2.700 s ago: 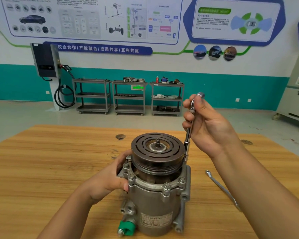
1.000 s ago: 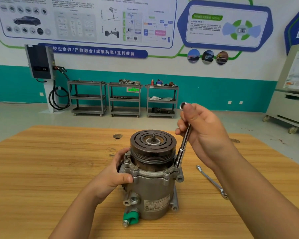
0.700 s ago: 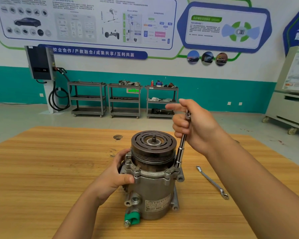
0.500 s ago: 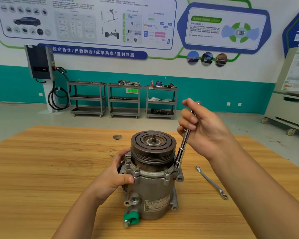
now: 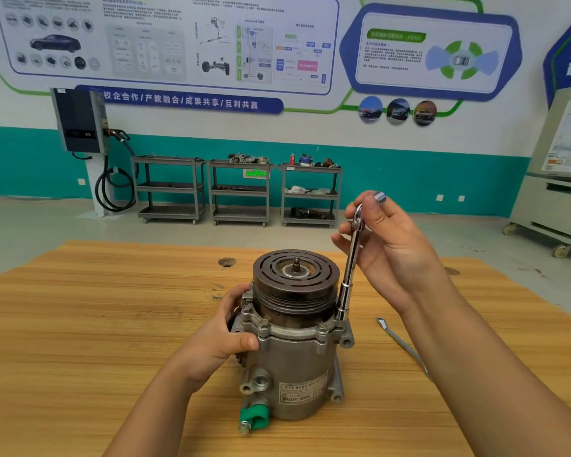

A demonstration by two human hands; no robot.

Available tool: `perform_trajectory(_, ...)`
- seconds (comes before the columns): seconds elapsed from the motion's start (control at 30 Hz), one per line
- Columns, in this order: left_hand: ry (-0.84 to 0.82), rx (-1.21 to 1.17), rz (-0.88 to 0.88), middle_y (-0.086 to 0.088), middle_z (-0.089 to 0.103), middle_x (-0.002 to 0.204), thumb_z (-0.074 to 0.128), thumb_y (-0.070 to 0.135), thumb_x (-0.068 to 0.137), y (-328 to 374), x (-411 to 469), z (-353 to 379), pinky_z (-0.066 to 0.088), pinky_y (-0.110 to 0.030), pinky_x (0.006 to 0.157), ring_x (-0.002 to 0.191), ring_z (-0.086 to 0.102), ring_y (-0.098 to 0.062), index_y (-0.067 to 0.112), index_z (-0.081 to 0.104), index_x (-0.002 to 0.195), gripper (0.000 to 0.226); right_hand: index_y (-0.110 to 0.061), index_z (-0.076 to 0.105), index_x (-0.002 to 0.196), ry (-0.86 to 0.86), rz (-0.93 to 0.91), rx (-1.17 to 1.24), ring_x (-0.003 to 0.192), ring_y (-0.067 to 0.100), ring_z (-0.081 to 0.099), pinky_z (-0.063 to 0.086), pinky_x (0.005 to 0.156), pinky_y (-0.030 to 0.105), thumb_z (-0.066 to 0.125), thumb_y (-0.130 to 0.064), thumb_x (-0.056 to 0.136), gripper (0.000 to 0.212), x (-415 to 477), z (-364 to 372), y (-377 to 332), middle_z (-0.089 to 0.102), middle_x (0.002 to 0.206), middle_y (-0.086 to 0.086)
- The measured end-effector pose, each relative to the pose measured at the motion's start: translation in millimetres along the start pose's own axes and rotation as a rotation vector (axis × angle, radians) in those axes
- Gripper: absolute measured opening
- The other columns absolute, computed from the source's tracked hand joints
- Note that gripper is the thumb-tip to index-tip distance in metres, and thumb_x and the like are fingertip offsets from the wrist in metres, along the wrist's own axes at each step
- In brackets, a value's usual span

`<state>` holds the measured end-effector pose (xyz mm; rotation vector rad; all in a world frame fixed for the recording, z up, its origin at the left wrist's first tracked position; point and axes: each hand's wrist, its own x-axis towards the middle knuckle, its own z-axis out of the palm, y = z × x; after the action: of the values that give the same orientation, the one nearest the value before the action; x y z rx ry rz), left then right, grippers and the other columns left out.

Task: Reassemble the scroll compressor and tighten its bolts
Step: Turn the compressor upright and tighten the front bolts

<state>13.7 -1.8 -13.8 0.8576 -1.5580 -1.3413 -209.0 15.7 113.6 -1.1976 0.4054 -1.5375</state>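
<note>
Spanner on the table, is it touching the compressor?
Apart. The head view shows a strip of bare wooden table between the spanner and the right side of the scroll compressor.

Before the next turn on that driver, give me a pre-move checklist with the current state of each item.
1. Silver metal compressor upright on the wooden table: ok.
2. Left hand grips the compressor's flange to brace it: ok.
3. Right hand holds the top of the chrome socket driver: ok.
4. Driver tip seated: it stands at the right flange corner, and what it sits on is hidden: cannot tell.
5. Driver shaft clear of the dark grooved pulley: it runs close beside the rim: cannot tell.
6. Flat steel spanner lies on the table, apart from the compressor: ok.
</note>
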Motion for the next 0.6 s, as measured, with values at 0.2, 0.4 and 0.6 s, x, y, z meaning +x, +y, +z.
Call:
perform_trajectory(0.2, 0.017, -0.002, -0.002, 0.002, 0.051, 0.134, 0.093, 0.058, 0.01, 0, 0, 0, 0.053, -0.02, 0.077, 0.104, 0.064, -0.003, 0.036, 0.041, 0.127, 0.13, -0.012, 0.053, 0.082, 0.124, -0.173, -0.174, 0.057, 0.012, 0.063, 0.054, 0.057, 0.025, 0.062, -0.022, 0.076, 0.015, -2, 6, 4, 0.059, 0.065, -0.004)
perform_trajectory(0.4, 0.051, 0.005, 0.011, 0.004, 0.052, 0.131, 0.092, 0.058, 0.01, 2, -4, 5, 0.053, -0.016, 0.073, 0.098, 0.065, 0.002, 0.037, 0.042, 0.125, 0.127, -0.017, 0.048, 0.079, 0.348, -0.44, -0.513, 0.056, 0.009, 0.063, 0.054, 0.054, 0.024, 0.062, -0.011, 0.091, 0.019, -6, 21, 15, 0.06, 0.062, -0.016)
perform_trajectory(0.6, 0.172, 0.016, 0.038, 0.006, 0.056, 0.125, 0.092, 0.06, 0.009, -3, -15, 15, 0.054, -0.017, 0.072, 0.098, 0.064, 0.002, 0.04, 0.042, 0.125, 0.128, -0.026, 0.043, 0.078, 0.489, -0.579, -0.686, 0.058, 0.007, 0.063, 0.05, 0.051, 0.019, 0.065, -0.015, 0.09, 0.027, -8, 28, 22, 0.06, 0.073, 0.001)
